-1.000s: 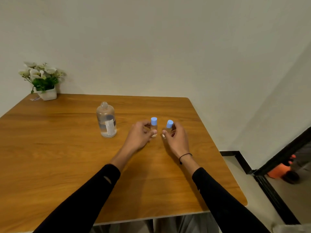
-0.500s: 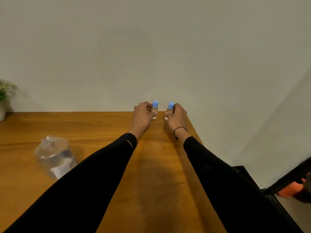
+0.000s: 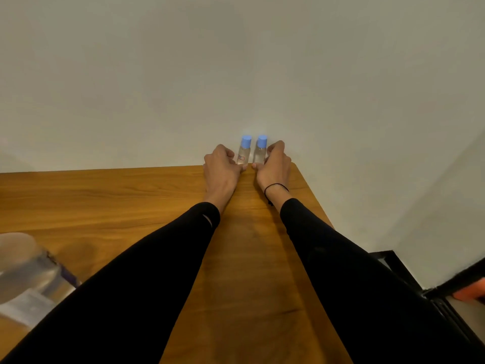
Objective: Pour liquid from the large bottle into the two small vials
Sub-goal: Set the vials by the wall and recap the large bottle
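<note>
at the table's (image 3: pixel 105 195) far edge — two capped vials (image 3: pixel 252 153) upright, side by side, each gripped between one hand's fingers (image 3: pixel 273 148)

Both arms stretch straight out toward twelve o'clock in black sleeves, nearly parallel. The left hand (image 3: pixel 221 168) and right hand (image 3: pixel 274 166) sit side by side, knuckles up, fingers curled inward, each pinching a vial; a dark band circles the right wrist.

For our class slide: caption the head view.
Both hands hold capped vials at the table's far edge.
</note>
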Demonstrator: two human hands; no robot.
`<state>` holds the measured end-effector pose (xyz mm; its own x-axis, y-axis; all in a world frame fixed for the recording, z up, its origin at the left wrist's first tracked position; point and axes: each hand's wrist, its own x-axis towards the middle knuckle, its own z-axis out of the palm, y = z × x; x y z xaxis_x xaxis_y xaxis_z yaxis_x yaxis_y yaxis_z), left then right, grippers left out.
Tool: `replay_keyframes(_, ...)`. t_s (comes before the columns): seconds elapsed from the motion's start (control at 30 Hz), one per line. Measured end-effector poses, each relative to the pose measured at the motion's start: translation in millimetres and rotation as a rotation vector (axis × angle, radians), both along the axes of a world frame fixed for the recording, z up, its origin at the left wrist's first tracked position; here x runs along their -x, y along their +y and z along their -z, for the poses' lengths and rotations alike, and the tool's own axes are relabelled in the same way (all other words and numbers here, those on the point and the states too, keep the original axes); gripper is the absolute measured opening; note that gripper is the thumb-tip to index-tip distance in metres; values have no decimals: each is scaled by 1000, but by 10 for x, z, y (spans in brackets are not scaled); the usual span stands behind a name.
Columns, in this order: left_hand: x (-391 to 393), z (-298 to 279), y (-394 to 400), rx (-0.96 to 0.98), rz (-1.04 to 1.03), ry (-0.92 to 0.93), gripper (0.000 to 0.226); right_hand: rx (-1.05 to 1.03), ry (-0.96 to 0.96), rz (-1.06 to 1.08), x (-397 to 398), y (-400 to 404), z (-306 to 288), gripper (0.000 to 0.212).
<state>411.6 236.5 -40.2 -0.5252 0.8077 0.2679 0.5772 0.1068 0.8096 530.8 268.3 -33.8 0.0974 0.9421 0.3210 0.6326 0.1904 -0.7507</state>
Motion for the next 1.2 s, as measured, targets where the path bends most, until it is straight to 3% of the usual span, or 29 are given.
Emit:
replay_keyframes(0.27, -183, -269, -701, -5, -17, 6, 36, 74, 57, 3, -156, -663, -216, 51)
replay_keyframes(0.6, -159, -632, -2525, -34, -30, -38, 22, 64, 148, -224, -12, -2277, -563, 44)
replay_keyframes(0.77, 3, -734, -3320, -45, -46, -6, 18, 124, 134, -377, 246, -2947, -491, 30)
replay_keyframes(0.93, 339, -714, -3975, -85, -135, -31, 10, 184, -40, -623, 477, -3406, -416, 34)
replay_keyframes(1.07, 733, -735, -4312, -126, -266, -77, 12, 138, -485, -716, 671, -3576, -405, 49)
replay_keyframes(1.2, 1077, -774, -4424, -147, -316, -81, 22, 90, -639, -675, 826, -3575, -386, 16)
